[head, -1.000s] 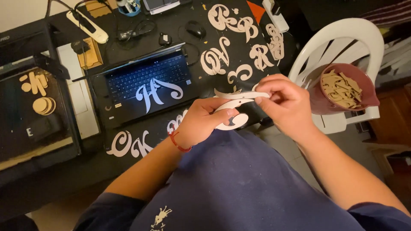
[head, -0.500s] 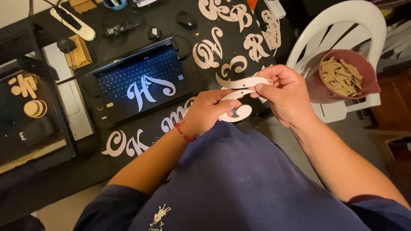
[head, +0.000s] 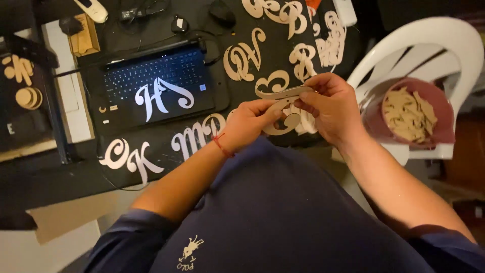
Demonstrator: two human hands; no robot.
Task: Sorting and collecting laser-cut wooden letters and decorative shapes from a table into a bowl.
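Our view has slid right since a second ago, bringing the desk (head: pixel 283 65) closer, yet we still hold the cutout (head: pixel 284 108) over its near edge. Our right hand (head: pixel 331 108) pinches its top; our left hand (head: pixel 250 124) grips below, seemingly working at it. Both wrists angle inward.

Dim room, black table (head: pixel 45 177) (white chair (head: pixel 434 45) beside)
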